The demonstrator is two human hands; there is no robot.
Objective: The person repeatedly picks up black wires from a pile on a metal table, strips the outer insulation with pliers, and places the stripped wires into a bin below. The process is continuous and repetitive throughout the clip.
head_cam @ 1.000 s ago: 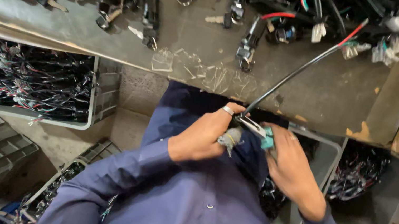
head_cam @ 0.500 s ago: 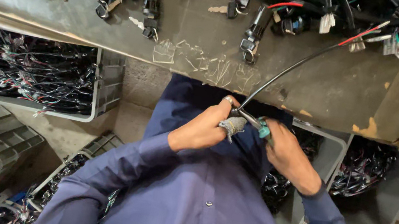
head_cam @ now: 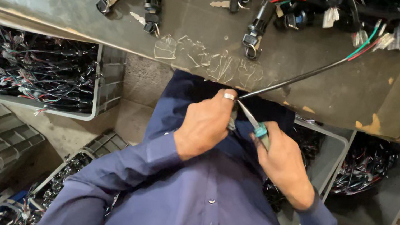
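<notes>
Black sheathed cable runs from the grey desk into the left hand, clamped on its end. Right hand grips a teal-handled blade tool (tip touching the cable).

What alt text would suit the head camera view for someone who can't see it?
A person in a blue shirt holds a black sheathed cable in the left hand and a teal-handled tool in the right hand, below a grey workbench strewn with wiring and keys.
</notes>
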